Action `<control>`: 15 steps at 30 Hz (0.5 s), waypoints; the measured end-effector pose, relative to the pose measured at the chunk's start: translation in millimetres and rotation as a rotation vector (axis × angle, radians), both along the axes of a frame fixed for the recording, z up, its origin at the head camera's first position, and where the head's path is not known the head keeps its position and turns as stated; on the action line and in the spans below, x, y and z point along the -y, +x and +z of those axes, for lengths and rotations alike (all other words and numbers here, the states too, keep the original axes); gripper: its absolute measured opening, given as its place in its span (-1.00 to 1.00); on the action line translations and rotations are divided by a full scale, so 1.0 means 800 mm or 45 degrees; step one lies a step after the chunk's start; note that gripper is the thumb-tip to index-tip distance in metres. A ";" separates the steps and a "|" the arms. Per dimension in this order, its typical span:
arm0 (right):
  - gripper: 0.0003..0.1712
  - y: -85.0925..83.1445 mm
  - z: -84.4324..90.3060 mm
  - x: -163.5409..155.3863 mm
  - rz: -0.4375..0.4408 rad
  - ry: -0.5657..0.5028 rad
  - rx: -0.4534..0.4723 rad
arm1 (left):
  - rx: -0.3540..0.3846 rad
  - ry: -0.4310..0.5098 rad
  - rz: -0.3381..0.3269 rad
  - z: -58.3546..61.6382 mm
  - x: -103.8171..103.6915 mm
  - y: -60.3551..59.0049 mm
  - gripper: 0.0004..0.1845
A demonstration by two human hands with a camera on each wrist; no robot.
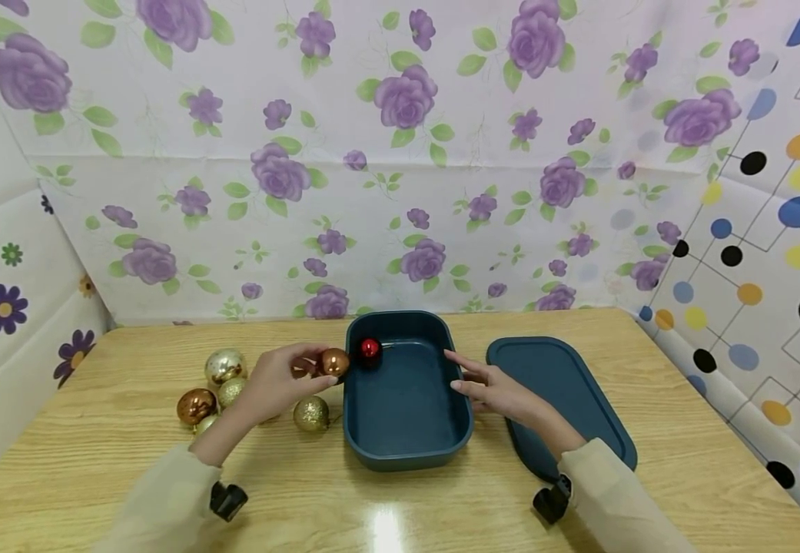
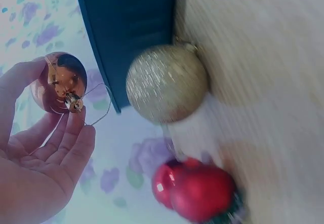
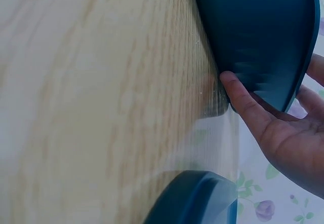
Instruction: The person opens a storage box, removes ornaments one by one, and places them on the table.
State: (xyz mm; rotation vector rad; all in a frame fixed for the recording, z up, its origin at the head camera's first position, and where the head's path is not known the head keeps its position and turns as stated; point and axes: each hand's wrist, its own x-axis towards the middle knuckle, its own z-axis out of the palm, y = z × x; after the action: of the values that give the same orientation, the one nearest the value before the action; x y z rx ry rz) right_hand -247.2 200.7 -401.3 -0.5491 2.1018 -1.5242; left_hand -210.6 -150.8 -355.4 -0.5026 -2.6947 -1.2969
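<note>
My left hand [image 1: 282, 380] pinches a shiny copper bauble [image 1: 334, 362] by the left rim of a dark blue box [image 1: 409, 463]. In the left wrist view, the cap and string loop of the bauble [image 2: 61, 82] face the camera. A small red bauble [image 1: 370, 349] lies inside the box at the far left. My right hand [image 1: 503, 395] grips the box's right wall, some fingertips over the rim and others on the outside, as the right wrist view shows at the box wall [image 3: 263, 36]. A gold glitter bauble [image 1: 311, 414] sits left of the box.
Gold and copper baubles [image 1: 225, 366] cluster on the table's left side. Red baubles [image 2: 195, 188] show in the left wrist view, mostly hidden by my left arm from above. A dark blue lid [image 1: 565, 399] lies right of the box. Patterned cloth [image 1: 400, 192] stands behind the table.
</note>
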 end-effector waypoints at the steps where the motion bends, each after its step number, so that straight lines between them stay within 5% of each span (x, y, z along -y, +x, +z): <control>1: -0.26 0.000 0.000 0.000 0.001 0.002 -0.002 | -0.010 -0.008 0.012 -0.001 0.006 0.003 -0.53; 15: -0.25 0.000 0.000 0.000 0.008 0.004 -0.004 | 0.048 -0.162 0.160 -0.013 0.065 0.042 -0.42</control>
State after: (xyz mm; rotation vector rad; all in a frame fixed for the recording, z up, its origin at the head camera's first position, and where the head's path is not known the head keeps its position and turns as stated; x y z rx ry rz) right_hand -246.8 200.6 -401.0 -0.5564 2.1027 -1.5173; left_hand -177.3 -203.0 -365.9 -0.3174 -2.8011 -1.1197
